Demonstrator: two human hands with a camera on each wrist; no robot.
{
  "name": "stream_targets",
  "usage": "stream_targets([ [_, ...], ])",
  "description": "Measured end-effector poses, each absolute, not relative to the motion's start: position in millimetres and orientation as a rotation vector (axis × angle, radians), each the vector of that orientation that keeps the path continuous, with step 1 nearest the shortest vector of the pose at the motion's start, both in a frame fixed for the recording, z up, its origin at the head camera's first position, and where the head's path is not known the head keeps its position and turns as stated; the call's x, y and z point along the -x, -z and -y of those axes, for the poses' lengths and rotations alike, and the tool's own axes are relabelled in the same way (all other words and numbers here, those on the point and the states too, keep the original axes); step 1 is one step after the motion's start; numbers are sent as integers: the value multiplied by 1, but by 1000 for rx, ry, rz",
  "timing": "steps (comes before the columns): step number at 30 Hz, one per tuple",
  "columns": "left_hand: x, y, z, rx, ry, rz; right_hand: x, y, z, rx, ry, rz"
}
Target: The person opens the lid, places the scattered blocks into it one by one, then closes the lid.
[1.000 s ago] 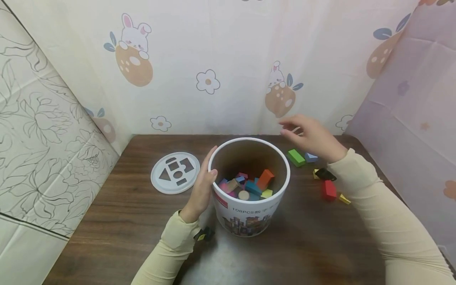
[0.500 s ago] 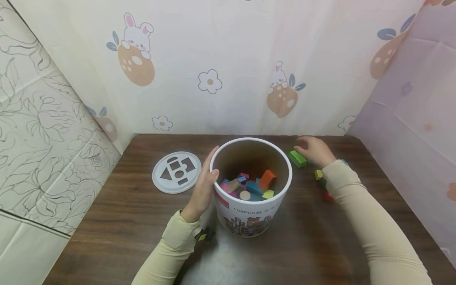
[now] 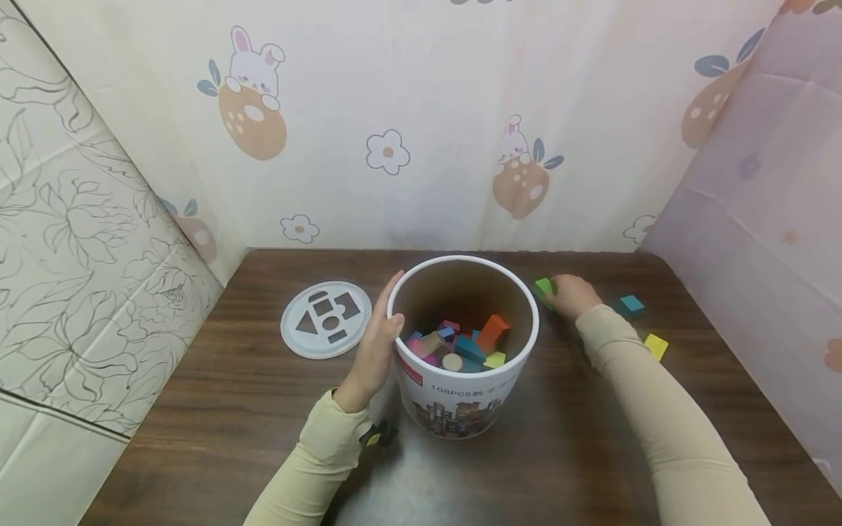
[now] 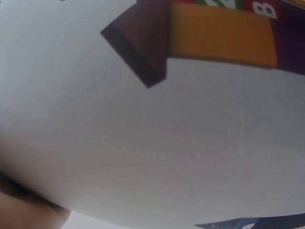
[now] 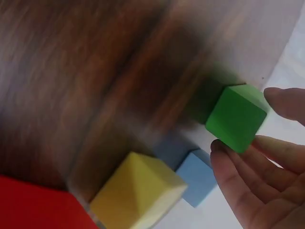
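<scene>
A white bucket with printed lettering and a town picture stands on the table, several coloured wooden blocks lying inside. At its left side, my left hand holds the rim, thumb hooked at the edge and fingers along the outer wall. In the left wrist view, the bucket's printed wall takes up nearly all the frame. Right of the bucket, my right hand pinches a green block between thumb and fingers. A blue block and a yellow block lie close to those fingers.
The round white lid with cut-out shapes lies left of the bucket. A teal-looking block and another yellow piece sit beyond my right forearm. A red block shows at the right wrist view's corner. Patterned curtains surround the table.
My right hand has come down from above the table's back edge to the green block and taken hold of it. The left hand and bucket have stayed put.
</scene>
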State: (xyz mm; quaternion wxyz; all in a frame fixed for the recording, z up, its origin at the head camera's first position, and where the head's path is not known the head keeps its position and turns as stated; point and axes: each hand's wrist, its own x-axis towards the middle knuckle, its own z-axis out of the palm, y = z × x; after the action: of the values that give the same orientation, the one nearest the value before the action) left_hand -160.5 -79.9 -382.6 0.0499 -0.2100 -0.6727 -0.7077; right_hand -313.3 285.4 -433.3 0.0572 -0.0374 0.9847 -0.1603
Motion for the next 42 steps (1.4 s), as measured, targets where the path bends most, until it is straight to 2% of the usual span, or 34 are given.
stream_targets([
  [23, 161, 382, 80, 638, 2159, 2050, 312, 425, -290, 105, 626, -2938],
  [29, 161, 381, 80, 641, 2170, 2043, 304, 400, -281, 238, 651, -2992],
  [42, 161, 380, 80, 645, 2156, 2043, 263, 330, -244, 620, 590, -3132],
])
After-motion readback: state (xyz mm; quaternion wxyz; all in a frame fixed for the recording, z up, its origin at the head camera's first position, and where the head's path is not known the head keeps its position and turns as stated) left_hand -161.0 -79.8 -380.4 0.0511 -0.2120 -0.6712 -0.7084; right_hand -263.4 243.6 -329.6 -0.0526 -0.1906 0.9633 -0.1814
